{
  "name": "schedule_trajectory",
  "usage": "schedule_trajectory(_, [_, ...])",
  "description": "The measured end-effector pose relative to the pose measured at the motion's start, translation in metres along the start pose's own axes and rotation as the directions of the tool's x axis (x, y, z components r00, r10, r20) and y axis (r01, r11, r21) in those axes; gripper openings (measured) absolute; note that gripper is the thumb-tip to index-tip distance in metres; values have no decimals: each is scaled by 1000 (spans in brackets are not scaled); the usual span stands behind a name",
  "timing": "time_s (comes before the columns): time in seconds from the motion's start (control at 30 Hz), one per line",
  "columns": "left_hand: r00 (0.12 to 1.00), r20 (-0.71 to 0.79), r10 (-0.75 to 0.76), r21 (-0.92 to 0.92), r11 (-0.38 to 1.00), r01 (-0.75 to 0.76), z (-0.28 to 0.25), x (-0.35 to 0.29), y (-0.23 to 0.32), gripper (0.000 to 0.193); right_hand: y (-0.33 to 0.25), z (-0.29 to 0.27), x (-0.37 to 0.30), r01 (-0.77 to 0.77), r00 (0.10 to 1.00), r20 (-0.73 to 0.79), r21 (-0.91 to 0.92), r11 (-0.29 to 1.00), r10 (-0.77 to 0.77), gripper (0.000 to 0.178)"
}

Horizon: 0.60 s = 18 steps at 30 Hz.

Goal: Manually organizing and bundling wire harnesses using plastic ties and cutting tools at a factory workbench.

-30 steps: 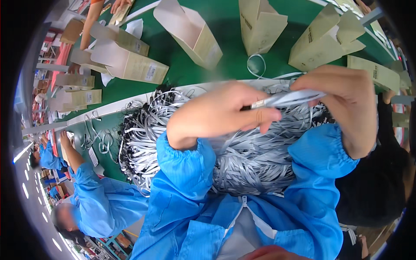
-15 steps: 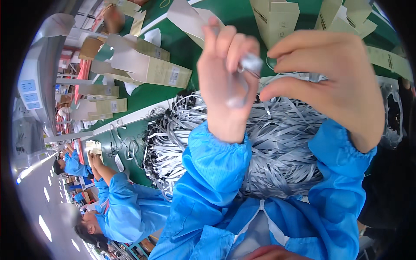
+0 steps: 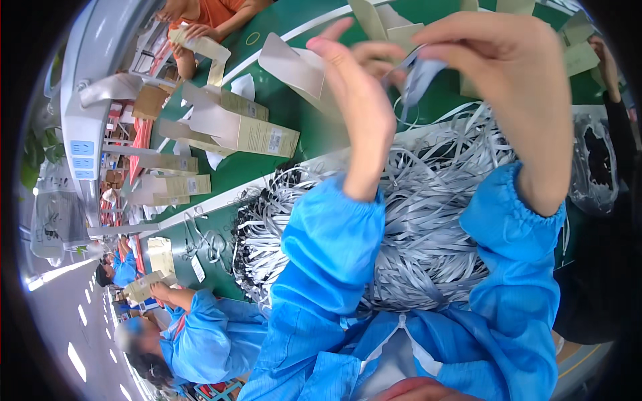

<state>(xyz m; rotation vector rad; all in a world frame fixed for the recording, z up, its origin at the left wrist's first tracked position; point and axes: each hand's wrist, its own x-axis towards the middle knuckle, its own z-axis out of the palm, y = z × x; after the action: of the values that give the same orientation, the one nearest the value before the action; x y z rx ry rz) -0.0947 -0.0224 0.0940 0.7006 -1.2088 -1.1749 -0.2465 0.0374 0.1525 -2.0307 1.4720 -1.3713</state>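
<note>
My right hand (image 3: 505, 63) is raised above the table, its thumb and fingers pinching a flat grey strap (image 3: 422, 81). From the strap a thin pale loop hangs below the fingers. My left hand (image 3: 364, 100) is up beside it, some fingers stretched out and others curled at the strap's left end; motion blurs the fingertips. Under both forearms lies a big heap of flat grey straps (image 3: 428, 234) with thin black cords at its left end. Just beyond my left hand stands an open cream box (image 3: 304, 73), partly covered by that hand.
Open cream boxes (image 3: 257, 134) line the green table (image 3: 281, 150) on the left; others stand at the far side. A clear plastic bag (image 3: 594, 167) lies at right. Loose straps (image 3: 207, 240) lie left of the heap. Co-workers in blue (image 3: 214, 334) and orange (image 3: 224, 17) handle boxes.
My right hand has drawn up and slightly left, with the grey strap now showing between both hands. The left hand has turned. The view has shifted, bringing the orange-clad co-worker into sight.
</note>
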Motion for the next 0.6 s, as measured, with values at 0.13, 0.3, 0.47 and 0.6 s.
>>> schedule_trajectory(0.13, [886, -133, 444, 222, 885, -410, 8, 36, -66, 64, -29, -29, -4, -57, 896, -443, -67, 996, 21, 8])
schedule_trajectory(0.3, [912, 27, 409, 509, 780, -365, 9, 32, -103, 100, -20, -42, -9, 58, 896, -422, -203, 977, -141, 10])
schedule_trajectory(0.47, [837, 135, 530, 428, 731, -532, 1, 20, -108, 121, -11, -52, -1, 244, 863, -340, -366, 898, -373, 13])
schedule_trajectory(0.6, [847, 138, 513, 483, 712, -510, 14, 12, -81, 124, 0, -41, 6, 394, 813, -246, -436, 809, -528, 15])
